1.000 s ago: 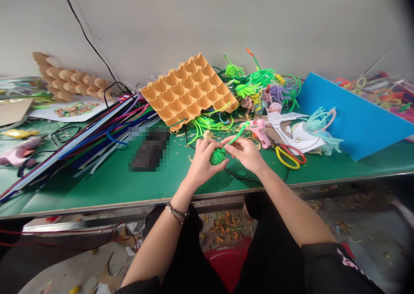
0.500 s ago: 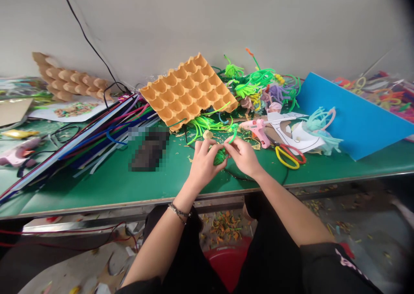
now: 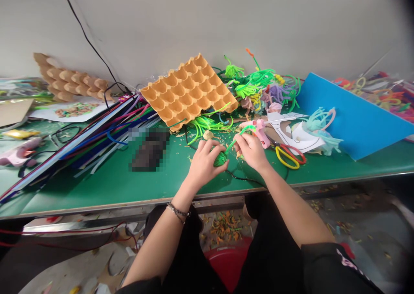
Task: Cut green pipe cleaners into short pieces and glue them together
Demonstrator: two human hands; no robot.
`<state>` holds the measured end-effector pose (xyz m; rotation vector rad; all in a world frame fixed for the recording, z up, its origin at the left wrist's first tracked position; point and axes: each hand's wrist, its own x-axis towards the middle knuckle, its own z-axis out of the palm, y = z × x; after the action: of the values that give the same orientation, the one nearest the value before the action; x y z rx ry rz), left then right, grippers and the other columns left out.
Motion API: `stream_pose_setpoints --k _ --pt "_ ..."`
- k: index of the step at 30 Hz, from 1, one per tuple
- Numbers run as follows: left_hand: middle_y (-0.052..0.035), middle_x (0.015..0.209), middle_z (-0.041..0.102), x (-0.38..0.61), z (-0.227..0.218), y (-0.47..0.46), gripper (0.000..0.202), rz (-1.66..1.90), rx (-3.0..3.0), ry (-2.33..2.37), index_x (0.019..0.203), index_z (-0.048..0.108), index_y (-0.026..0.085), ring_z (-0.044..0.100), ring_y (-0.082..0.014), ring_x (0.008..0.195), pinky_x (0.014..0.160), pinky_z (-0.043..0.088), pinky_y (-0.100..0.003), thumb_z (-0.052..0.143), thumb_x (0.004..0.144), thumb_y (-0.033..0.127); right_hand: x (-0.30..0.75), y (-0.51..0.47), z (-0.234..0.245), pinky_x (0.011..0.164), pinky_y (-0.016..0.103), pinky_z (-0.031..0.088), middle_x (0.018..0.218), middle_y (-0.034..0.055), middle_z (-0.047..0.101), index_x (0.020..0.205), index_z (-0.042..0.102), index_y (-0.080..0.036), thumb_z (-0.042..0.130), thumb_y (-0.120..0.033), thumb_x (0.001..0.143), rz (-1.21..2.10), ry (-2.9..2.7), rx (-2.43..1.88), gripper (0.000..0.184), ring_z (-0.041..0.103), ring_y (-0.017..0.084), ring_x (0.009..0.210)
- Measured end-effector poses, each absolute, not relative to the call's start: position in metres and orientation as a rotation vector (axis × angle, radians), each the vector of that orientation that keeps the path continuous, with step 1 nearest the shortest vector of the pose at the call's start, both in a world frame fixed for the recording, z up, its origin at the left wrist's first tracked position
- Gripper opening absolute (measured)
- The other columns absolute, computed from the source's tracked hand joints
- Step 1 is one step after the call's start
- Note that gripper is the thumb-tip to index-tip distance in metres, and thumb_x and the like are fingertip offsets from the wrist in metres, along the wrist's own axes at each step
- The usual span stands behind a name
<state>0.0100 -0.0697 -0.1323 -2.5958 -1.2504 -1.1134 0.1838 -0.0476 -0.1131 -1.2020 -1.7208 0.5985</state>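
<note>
Between thumb and fingers, my left hand [image 3: 205, 162] grips a green fuzzy bundle [image 3: 221, 157] just above the table. A bright green pipe cleaner [image 3: 233, 143] rises from that bundle, and my right hand [image 3: 250, 151] pinches its strand. Right behind my right hand lies a pink glue gun [image 3: 259, 132]. Scissors [image 3: 290, 156] with red and yellow handles rest to its right. Beyond my left fingertips sits a small tan cardboard piece [image 3: 208, 135]. Part of the bundle is hidden by my left fingers.
An orange-brown egg tray [image 3: 189, 91] leans behind the hands, beside piled green pipe cleaners [image 3: 255, 82]. A blue board [image 3: 352, 117] stands at the right. Long coloured strips [image 3: 97, 134] and a pixelated dark object [image 3: 149, 149] lie left. A black cable [image 3: 242, 178] crosses the green table [image 3: 106, 190].
My right hand has moved right and away from my left hand, with the green strand now stretching between them. My left hand stays nearly in place on the bundle.
</note>
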Motion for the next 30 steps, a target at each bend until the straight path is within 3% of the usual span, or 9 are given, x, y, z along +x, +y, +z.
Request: stream_pose_setpoints --k 7,13,17,24,30 --pt "-0.0048 0.095 0.055 0.007 -0.131 -0.067 0.021 -1.199 -2.657 -1.319 0.093 0.053 0.019 0.047 -0.0195 0.089 0.083 0.042 -0.036 0.057 0.077 0.032 0.191 -0.045 -0.111 0.050 0.024 0.037 0.049 -0.0018 0.049 0.055 0.043 -0.019 0.044 -0.047 0.086 0.600 -1.695 -1.208 0.041 0.046 0.010 0.046" --pt "-0.0024 0.090 0.056 -0.012 -0.130 -0.056 0.015 -1.536 -2.428 -1.613 0.088 0.050 0.021 0.051 -0.0188 0.090 0.085 0.042 -0.037 0.056 0.077 0.030 0.180 -0.057 -0.109 0.051 0.023 0.032 0.057 -0.0021 0.054 0.077 0.060 -0.018 0.049 -0.037 0.084 0.643 -2.014 -1.196 0.023 0.046 0.010 0.051" --pt "-0.0045 0.094 0.052 -0.033 -0.134 -0.047 0.016 -1.621 -2.146 -1.807 0.093 0.046 0.023 0.048 -0.0208 0.095 0.088 0.040 -0.041 0.051 0.081 0.032 0.179 -0.058 -0.108 0.052 0.024 0.032 0.059 -0.0017 0.055 0.076 0.062 -0.017 0.049 -0.032 0.084 0.612 -2.077 -1.215 0.020 0.044 0.008 0.051" --pt "-0.0118 0.099 0.043 -0.053 -0.158 -0.034 0.025 -1.280 -2.181 -1.888 0.096 0.041 0.017 0.041 -0.0288 0.101 0.090 0.034 -0.052 0.048 0.081 0.036 0.181 -0.056 -0.110 0.053 0.024 0.031 0.058 -0.0022 0.055 0.074 0.062 -0.018 0.050 -0.028 0.083 0.590 -2.128 -1.243 0.018 0.044 0.008 0.051" --pt "-0.0059 0.098 0.040 -0.075 -0.153 -0.043 0.037 -0.834 -2.599 -1.991 0.096 0.041 0.019 0.042 -0.0249 0.100 0.094 0.036 -0.047 0.058 0.065 0.028 0.182 -0.056 -0.110 0.053 0.023 0.030 0.059 -0.0020 0.056 0.075 0.062 -0.018 0.050 -0.028 0.083 0.561 -2.162 -1.274 0.018 0.046 0.009 0.052"
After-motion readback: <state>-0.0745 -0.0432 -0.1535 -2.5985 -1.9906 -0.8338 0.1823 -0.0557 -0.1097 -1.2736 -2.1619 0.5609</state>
